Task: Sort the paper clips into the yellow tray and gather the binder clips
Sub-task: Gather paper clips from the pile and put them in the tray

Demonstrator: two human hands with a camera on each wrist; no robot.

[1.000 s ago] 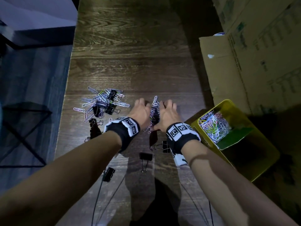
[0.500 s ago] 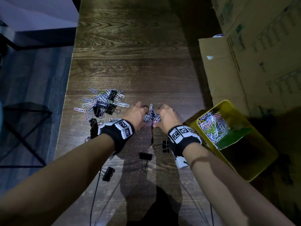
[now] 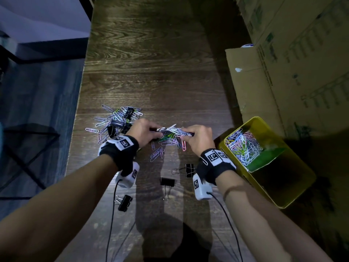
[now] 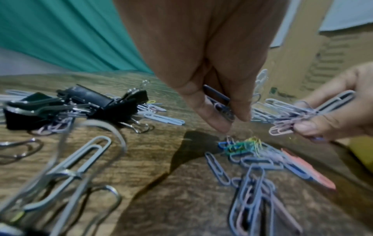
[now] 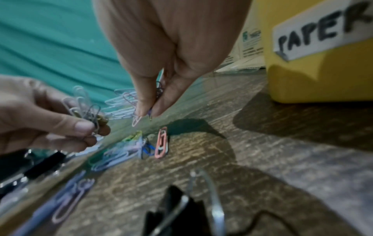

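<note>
Mid-table | L hand [image 3: 142, 130] + R hand [image 3: 198, 138] grip: both pinching paper clips [image 3: 171, 131] | tangled, prob.

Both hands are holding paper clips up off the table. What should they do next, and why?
Probably carry them right and drop them into the yellow tray. The left hand and right hand each pinch a bunch of paper clips lifted off the table, the tray already holds paper clips, and it sits just beside the right hand.
</note>
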